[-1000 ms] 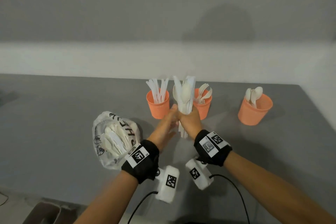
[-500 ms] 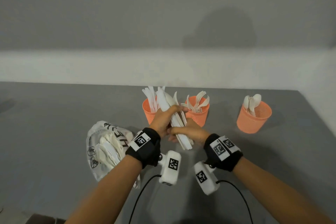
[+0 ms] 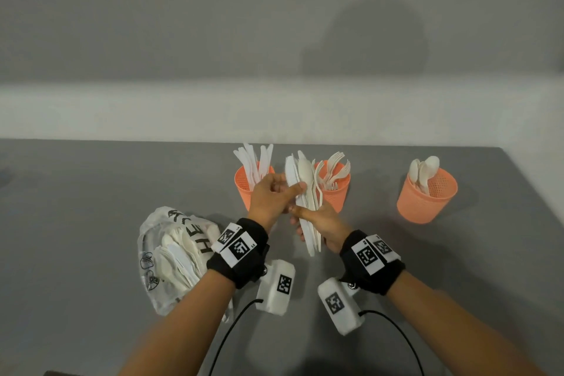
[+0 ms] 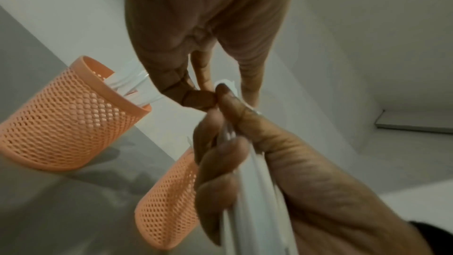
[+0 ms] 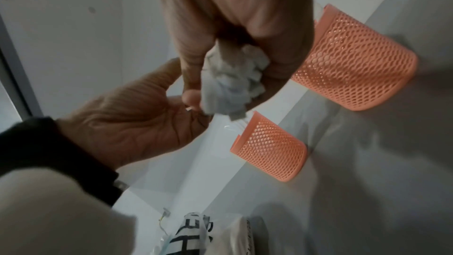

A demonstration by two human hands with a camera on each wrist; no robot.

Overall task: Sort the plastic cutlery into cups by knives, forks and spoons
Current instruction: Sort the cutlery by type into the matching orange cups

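Here's the mixed bundle of cutlery [image 3: 306,192], held upright above the table [image 3: 91,207] just in front of the two nearer cups. The right hand [image 3: 323,223] is wrapped round the handles low down, and the left hand [image 3: 271,195] pinches at the top pieces, thumb tip against a spoon, likely picking one out.

Progress looks partial. The knife cup [image 3: 248,189] holds a fan of knives, the fork cup [image 3: 335,192] has several forks, and the spoon cup [image 3: 427,198], well off to the right, has a few spoons. Left to sort: this whole bundle, plus plenty more white pieces in the plastic bag [image 3: 177,253] by the left forearm.

Half a second ago the bundle leaned left with the left hand gripping over it; now it stands straighter and the left hand has slipped to a fingertip pinch.
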